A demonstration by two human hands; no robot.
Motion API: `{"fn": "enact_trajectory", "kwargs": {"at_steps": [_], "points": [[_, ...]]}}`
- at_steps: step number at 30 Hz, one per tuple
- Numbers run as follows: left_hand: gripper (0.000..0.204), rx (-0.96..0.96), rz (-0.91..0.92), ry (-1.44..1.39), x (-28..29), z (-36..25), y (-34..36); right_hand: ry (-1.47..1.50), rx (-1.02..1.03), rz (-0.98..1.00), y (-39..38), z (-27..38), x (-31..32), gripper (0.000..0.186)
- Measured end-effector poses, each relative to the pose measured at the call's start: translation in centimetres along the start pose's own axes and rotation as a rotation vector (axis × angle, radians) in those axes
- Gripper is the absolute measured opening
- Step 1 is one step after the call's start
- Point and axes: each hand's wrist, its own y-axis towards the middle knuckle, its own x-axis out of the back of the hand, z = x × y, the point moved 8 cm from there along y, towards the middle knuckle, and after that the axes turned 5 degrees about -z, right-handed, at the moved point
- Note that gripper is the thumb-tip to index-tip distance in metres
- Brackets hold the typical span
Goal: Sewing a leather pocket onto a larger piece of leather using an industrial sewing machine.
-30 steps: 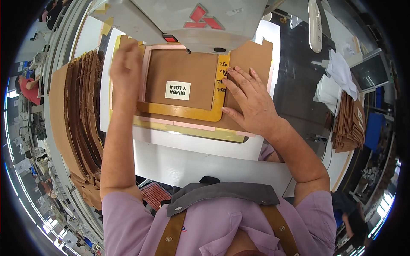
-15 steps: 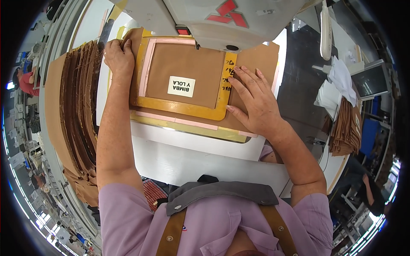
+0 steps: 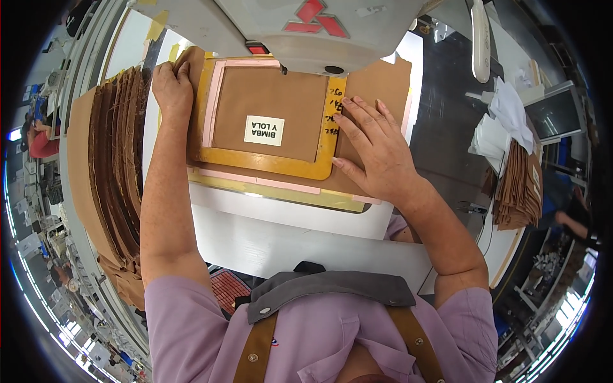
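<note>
Two hands on one brown fabric panel (image 3: 274, 96), spread between and under the fingers. Left hand (image 3: 171, 89): thumb and fingers look clamped on its lifted left edge. Yellow frame (image 3: 262, 165) sits between. Right hand (image 3: 383, 150): flat, fingers apart, tips at frame's edge. Likely light, limp, creases easily; grip outer edges.

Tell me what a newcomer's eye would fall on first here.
Probably the yellow frame in the middle, around a white label on brown sheet material. Next, the left hand at the material's left edge, the right hand spread flat by the frame's right bar. A grey machine head with a red emblem looms at the top.
</note>
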Motion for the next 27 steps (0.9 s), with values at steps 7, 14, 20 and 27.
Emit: {"fn": "enact_trajectory", "kwargs": {"at_steps": [7, 14, 20, 27], "points": [[0.027, -0.026, -0.026, -0.021, 0.3, -0.2, 0.0, 0.019, -0.002, -0.005, -0.1, -0.1, -0.1, 0.063], [0.025, 0.037, -0.054, -0.072, 0.7, -0.2, -0.1, 0.025, -0.005, 0.001, 0.0, -0.2, 0.0, 0.065], [0.024, 0.055, -0.03, -0.072, 0.8, 0.1, 0.1, 0.03, -0.003, -0.01, 0.0, 0.0, 0.0, 0.065], [0.024, 0.075, 0.001, -0.084, 1.8, -0.7, -0.2, 0.034, -0.003, -0.01, -0.1, 0.0, 0.0, 0.066]]}}
